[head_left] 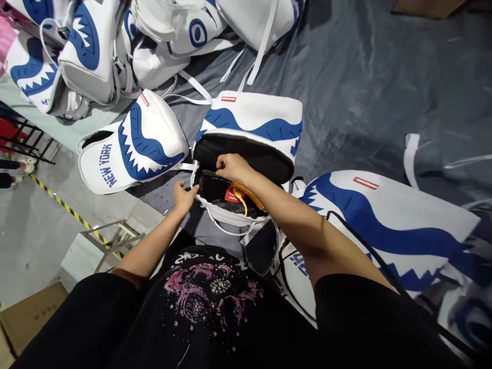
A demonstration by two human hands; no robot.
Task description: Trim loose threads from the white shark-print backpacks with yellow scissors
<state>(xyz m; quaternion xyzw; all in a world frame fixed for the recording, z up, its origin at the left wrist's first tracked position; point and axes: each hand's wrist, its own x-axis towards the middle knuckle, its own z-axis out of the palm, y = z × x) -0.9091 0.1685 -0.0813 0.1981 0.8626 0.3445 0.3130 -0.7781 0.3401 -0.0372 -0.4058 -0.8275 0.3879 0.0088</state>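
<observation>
A white and blue backpack (pixel 249 115) lies in front of me with its front panel folded back, so the black lining shows. At the left edge of its opening, my left hand (pixel 185 197) pinches the white rim between thumb and fingers. Over the opening, my right hand (pixel 233 168) has its fingers curled together; what is in them, if anything, is hidden. Inside the backpack lie a red tag (pixel 231 193) with white marks and an orange-yellow piece (pixel 249 195), partly under my right forearm. A white carry loop (pixel 226 230) hangs at the near side.
To the left lies a similar open backpack (pixel 151 138) marked NEW YORK. Several more backpacks (pixel 86 66) are heaped at the back left; a large one (pixel 388 220) lies on the right. Grey cloth (pixel 357 102) covers the table. A metal-framed stool (pixel 96 246) stands on the floor.
</observation>
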